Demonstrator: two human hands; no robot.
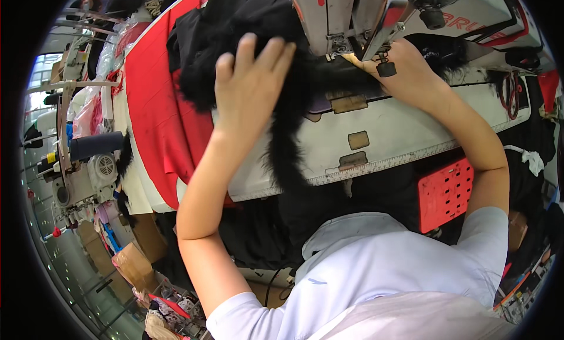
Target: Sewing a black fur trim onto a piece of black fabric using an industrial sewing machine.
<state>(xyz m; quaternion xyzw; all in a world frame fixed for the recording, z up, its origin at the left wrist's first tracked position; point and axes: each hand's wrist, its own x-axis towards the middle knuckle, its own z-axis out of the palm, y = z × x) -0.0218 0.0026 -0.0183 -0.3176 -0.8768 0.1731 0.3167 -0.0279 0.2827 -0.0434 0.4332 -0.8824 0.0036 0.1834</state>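
My left hand [252, 84] lies over a black garment piece [202, 37] with furry trim, its fingers spread and slightly bent. A strip of black fur [285, 155] hangs from beneath that hand across the white sewing table [258, 178]. At the sewing machine head [329, 23], my right hand [408, 76] reaches in from the right beside the needle area. One finger points left over the black material; the other fingers are mostly hidden behind the machine parts, so its grip cannot be made out.
Red cloth [155, 105] drapes over the table's left side. A measuring scale [382, 164] runs along the front edge. Red-handled scissors [512, 99] lie at the right. A red perforated plastic panel [446, 194] stands below the table. Another machine motor [103, 172] is at the left.
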